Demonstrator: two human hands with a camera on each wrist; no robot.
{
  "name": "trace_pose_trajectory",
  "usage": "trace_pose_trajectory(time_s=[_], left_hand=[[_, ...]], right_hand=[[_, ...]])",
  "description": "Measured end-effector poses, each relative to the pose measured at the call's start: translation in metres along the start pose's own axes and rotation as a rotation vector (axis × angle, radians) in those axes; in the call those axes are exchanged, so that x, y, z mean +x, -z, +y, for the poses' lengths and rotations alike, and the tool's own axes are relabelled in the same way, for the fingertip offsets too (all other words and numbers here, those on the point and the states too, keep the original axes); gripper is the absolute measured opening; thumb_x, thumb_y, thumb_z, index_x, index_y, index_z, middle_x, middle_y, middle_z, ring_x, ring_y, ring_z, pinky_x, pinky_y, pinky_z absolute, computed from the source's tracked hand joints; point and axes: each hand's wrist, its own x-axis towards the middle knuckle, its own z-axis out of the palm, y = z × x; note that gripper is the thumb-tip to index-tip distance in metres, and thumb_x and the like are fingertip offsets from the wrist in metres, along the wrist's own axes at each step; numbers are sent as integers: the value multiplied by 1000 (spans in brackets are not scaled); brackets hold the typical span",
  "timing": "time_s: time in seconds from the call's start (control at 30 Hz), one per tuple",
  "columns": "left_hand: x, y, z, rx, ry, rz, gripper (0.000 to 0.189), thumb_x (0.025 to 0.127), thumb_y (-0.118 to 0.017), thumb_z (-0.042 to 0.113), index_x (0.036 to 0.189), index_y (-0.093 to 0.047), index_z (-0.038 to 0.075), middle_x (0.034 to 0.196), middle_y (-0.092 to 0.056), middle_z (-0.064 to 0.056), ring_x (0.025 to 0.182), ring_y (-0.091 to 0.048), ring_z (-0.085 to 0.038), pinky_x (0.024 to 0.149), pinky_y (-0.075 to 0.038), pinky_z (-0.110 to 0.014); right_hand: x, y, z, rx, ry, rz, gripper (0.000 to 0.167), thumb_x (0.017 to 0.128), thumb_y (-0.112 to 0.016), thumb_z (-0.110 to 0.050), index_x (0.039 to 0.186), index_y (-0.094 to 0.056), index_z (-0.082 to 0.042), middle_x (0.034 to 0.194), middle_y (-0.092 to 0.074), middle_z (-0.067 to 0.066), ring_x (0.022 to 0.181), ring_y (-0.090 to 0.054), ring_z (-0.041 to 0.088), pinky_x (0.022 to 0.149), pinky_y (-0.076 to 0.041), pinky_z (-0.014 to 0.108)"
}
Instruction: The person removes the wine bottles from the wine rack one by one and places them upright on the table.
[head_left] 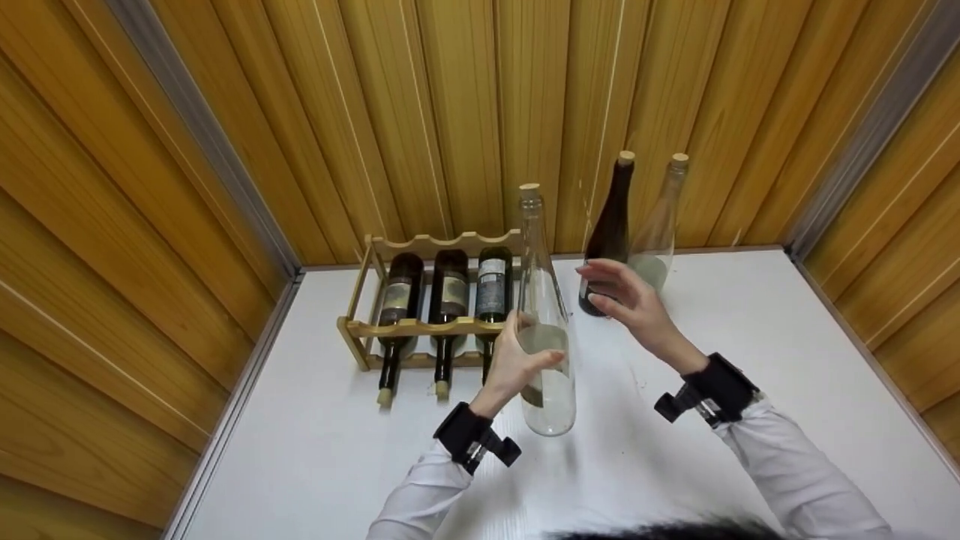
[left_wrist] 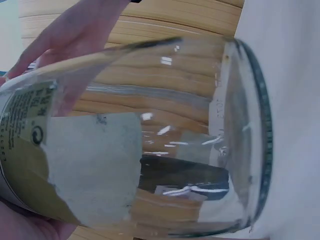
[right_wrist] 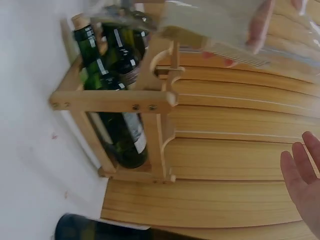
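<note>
My left hand (head_left: 517, 365) grips a corked clear glass bottle (head_left: 551, 412) around its labelled lower part. The bottle stands nearly upright in front of the wooden rack's right end. Through the glass, the left wrist view shows the pale, partly torn back of its label (left_wrist: 95, 165). My right hand (head_left: 634, 301) hovers to the right with nothing in its grasp, thumb apart from loosely bent fingers. In the head view it overlaps a dark corked bottle (head_left: 609, 229); the right wrist view shows the fingers (right_wrist: 302, 167) clear of any bottle.
A two-tier wooden wine rack (head_left: 420, 328) holds three dark bottles lying with necks forward, including a green one (right_wrist: 122, 135). Another corked clear bottle (head_left: 664, 217) stands behind my right hand. Wood-panelled walls (head_left: 457, 112) enclose the white table (head_left: 300, 450).
</note>
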Motion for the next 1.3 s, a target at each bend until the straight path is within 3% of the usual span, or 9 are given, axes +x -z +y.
trace_pose_trajectory(time_s=[0.17,0.37,0.4,0.57,0.63,0.87,1.07,1.2,1.3], left_hand=[[1,-13,-29,5,-9,-31,57,77,-85,35,121,-59,11,111,-70,-10,97,-66,-20,80,-57,-37],[-6,-19,-7,39,87,-62,56,74,-87,28,118,-58,9,111,-69,-12,95,-63,-18,79,-53,-30],[-8,-19,3,25,123,-70,58,71,-88,25,118,-59,6,112,-70,-15,97,-63,-19,81,-54,-30],[-10,-23,15,39,167,-81,60,72,-87,21,122,-57,5,118,-69,-17,103,-63,-21,85,-52,-31],[-10,-24,17,49,173,-94,61,72,-87,22,122,-56,7,120,-67,-16,106,-62,-22,87,-52,-33],[-10,-27,17,78,190,-148,60,75,-89,25,121,-54,10,121,-65,-14,107,-62,-23,89,-52,-35],[-5,-29,17,98,222,-207,62,78,-91,28,125,-54,10,127,-65,-14,112,-63,-23,93,-54,-37],[0,-29,19,116,275,-290,70,84,-90,33,140,-54,9,141,-66,-18,120,-66,-25,99,-57,-40],[0,-27,19,99,271,-352,75,92,-85,32,152,-48,6,152,-61,-22,131,-64,-28,109,-56,-44]], right_hand=[[18,-9,-10,38,-18,-6,54,107,-63,0,148,-40,26,135,-70,-23,129,-63,-6,111,-50,13],[30,-21,-21,25,-116,-3,60,105,-69,-10,149,-43,22,141,-68,6,125,-62,-6,108,-50,14],[32,-22,-23,31,-129,-6,61,105,-70,-12,149,-44,20,142,-68,9,124,-62,-5,107,-51,15],[39,-28,-28,121,-141,-42,65,108,-71,-24,150,-42,16,136,-73,-4,119,-70,-2,105,-55,19],[42,-30,-28,156,-138,-58,61,110,-69,-25,149,-43,14,126,-74,-11,113,-74,0,102,-58,21],[43,-30,-27,154,-133,-52,20,113,-60,-17,122,-52,-1,91,-69,-13,86,-71,1,86,-62,19],[40,-26,-28,108,-103,-56,14,114,-58,-16,118,-50,-5,91,-65,-13,86,-68,1,85,-61,17],[37,-22,-27,79,-87,-46,9,113,-55,-11,117,-51,-5,90,-65,-13,85,-66,1,83,-59,17],[35,-16,-24,86,-74,-39,10,113,-57,-14,116,-52,-6,89,-66,-14,84,-66,1,82,-58,17]])
